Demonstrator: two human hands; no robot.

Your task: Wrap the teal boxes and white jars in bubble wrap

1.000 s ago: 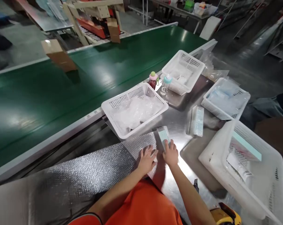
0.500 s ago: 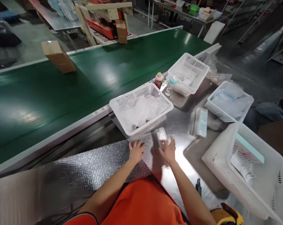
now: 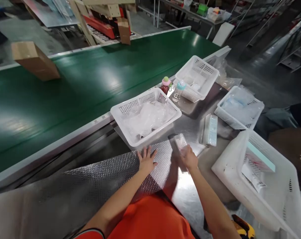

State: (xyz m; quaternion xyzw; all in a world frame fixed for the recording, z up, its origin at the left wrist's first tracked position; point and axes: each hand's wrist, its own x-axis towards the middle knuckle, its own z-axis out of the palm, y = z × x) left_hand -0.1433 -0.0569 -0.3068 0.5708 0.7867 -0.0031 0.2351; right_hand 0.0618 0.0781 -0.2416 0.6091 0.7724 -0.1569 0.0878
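A long sheet of bubble wrap (image 3: 115, 169) runs from the left across the metal table (image 3: 187, 189). My left hand (image 3: 147, 161) lies on the sheet with its fingers spread. At the sheet's right end, my right hand (image 3: 189, 157) has its fingers closed round a small bubble-wrapped packet (image 3: 180, 142), whose far end sticks out beyond the fingers. Another wrapped packet (image 3: 210, 130) lies farther right. Just beyond my hands is a white basket (image 3: 132, 141) holding clear plastic bags.
Behind the table runs a green conveyor belt (image 3: 90, 83) carrying a cardboard box (image 3: 36, 61). Two small bottles (image 3: 165, 85) stand by another white basket (image 3: 211, 81). On the right are a basket (image 3: 223, 117) of bags and a large white bin (image 3: 230, 176).
My right hand has moved slightly right and closed round the packet, which is now tilted. My left hand has spread wider on the sheet. The cardboard box appears farther left.
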